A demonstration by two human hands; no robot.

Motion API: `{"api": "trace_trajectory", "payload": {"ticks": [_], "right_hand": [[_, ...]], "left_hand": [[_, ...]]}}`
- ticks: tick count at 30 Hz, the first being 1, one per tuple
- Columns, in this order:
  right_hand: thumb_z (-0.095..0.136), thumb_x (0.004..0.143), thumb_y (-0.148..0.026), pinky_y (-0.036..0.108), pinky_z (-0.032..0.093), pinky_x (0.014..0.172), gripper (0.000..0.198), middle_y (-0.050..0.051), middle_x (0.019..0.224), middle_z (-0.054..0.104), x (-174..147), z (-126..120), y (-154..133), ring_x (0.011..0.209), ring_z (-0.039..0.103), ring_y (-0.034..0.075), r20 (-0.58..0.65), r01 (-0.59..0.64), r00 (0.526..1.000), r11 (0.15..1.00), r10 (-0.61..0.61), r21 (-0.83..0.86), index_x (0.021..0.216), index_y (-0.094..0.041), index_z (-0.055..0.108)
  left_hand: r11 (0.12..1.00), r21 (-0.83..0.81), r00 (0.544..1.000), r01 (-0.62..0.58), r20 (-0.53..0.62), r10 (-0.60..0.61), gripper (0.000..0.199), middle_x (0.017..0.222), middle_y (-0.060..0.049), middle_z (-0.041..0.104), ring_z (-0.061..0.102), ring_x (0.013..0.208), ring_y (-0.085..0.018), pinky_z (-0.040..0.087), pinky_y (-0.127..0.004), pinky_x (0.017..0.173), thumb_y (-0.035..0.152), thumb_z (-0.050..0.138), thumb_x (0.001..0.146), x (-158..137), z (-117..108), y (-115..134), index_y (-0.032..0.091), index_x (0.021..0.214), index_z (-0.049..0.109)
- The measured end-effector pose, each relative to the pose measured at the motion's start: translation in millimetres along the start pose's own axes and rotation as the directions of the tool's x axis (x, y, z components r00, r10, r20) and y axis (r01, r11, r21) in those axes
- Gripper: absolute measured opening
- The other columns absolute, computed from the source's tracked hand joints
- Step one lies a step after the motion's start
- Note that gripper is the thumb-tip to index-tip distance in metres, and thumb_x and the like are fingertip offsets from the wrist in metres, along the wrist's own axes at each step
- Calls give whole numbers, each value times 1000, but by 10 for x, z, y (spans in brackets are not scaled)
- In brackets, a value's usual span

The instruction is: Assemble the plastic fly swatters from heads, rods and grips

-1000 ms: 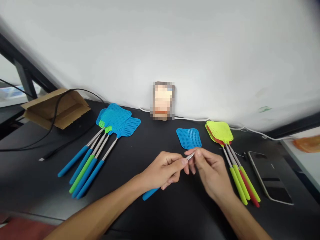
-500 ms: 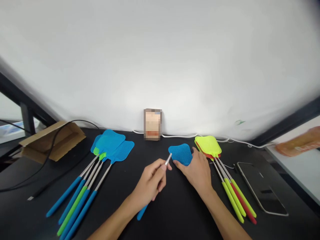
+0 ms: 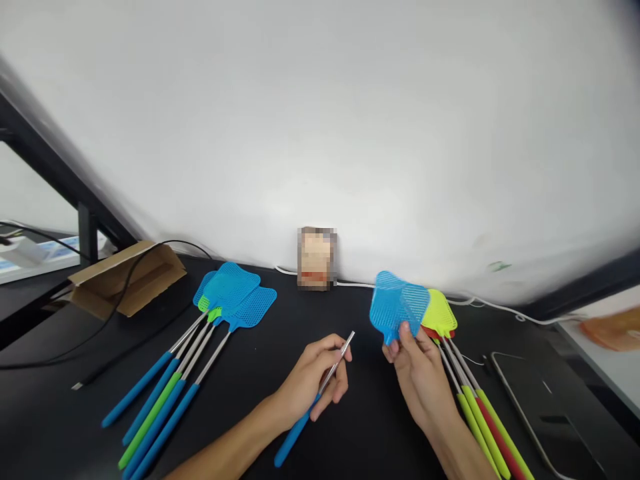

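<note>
My left hand [image 3: 315, 383] is closed around the metal rod of a blue-gripped fly swatter handle [image 3: 296, 430], whose bare silver tip points up and to the right. A loose blue swatter head [image 3: 395, 300] is pinched by its side between the thumb and fingers of my right hand [image 3: 417, 367], its short socket pointing down. Rod and head are apart. To the left lies a fanned group of blue and green fly swatters [image 3: 233, 290]. Just right of my right hand is a pile of yellow and red fly swatters [image 3: 440, 313], partly covered by the blue head.
An open cardboard box [image 3: 127, 277] sits at the back left with a black cable [image 3: 133, 267] across it. A small blurred box [image 3: 317, 260] leans on the white wall. At the right lies a phone [image 3: 540, 413]. A white cord [image 3: 355, 285] runs along the wall.
My right hand has lifted the blue head off the table, turned it upright and moved it right. My left hand still holds the handle, slightly lower. The view has shifted.
</note>
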State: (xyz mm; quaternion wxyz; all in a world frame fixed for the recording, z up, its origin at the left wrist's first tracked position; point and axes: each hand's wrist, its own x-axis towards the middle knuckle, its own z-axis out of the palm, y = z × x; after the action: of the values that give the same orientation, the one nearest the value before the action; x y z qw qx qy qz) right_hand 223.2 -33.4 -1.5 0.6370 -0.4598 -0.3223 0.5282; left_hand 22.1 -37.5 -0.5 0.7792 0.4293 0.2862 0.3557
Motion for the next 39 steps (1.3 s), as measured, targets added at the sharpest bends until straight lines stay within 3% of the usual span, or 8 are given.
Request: {"api": "trace_trajectory", "payload": {"ticks": [3, 9, 16, 26, 29, 33, 39], "right_hand": [[80, 87, -42, 29, 44, 64, 25, -1, 73, 56, -71, 49, -50, 68, 50, 14, 98, -117, 990, 980, 103, 158, 79, -22, 65], [81, 87, -38, 29, 45, 69, 19, 3, 81, 68, -194, 101, -61, 74, 56, 15, 154, -220, 968, 968, 201, 119, 85, -21, 73], [80, 88, -40, 31, 45, 70, 20, 4, 82, 68, -240, 124, -79, 76, 55, 16, 199, -219, 960, 970, 196, 101, 84, -21, 74], [80, 87, -40, 32, 43, 69, 21, 2, 77, 63, -256, 111, -120, 73, 53, 16, 222, -237, 950, 969, 217, 66, 80, -22, 72], [80, 86, -40, 32, 43, 68, 23, 2, 75, 62, -269, 98, -136, 72, 52, 17, 218, -196, 958, 980, 186, 24, 77, -21, 71], [78, 88, -41, 32, 42, 68, 30, 1, 68, 59, -294, 30, -65, 67, 51, 16, 186, -30, 981, 990, 56, -140, 69, -21, 66], [72, 91, -48, 30, 40, 63, 43, 0, 60, 55, -367, -25, 5, 61, 51, 16, 136, 154, 986, 868, -102, -471, 61, -21, 58]], "left_hand": [[998, 64, 999, 26, -26, -24, 31, 48, 6, 58, 31, 22, -6, 16, -14, 25, 46, 41, 106, -24, 35, 26, 18, 103, 54], [986, 160, 999, 37, 20, -41, 44, 50, 7, 57, 33, 24, -5, 23, -13, 27, 53, 44, 105, -56, 107, -24, 15, 123, 59], [981, 191, 999, 22, 44, -32, 49, 49, 8, 54, 33, 25, -5, 25, -13, 27, 51, 44, 106, -108, 131, -15, 15, 136, 60], [981, 192, 998, 15, 60, -27, 50, 49, 8, 54, 34, 25, -5, 25, -14, 28, 52, 43, 106, -107, 145, -18, 14, 134, 62], [973, 231, 999, 13, 47, -25, 52, 49, 7, 54, 35, 26, -5, 26, -14, 29, 53, 43, 106, -118, 134, -8, 14, 133, 63], [928, 370, 999, 38, -13, -36, 56, 49, 9, 49, 34, 28, -5, 30, -13, 29, 57, 45, 104, -159, 134, 39, 15, 135, 64], [900, 435, 1000, 17, -31, -3, 55, 50, 11, 38, 32, 29, -4, 26, -14, 29, 58, 45, 103, -187, 176, 59, 14, 126, 68]]}}
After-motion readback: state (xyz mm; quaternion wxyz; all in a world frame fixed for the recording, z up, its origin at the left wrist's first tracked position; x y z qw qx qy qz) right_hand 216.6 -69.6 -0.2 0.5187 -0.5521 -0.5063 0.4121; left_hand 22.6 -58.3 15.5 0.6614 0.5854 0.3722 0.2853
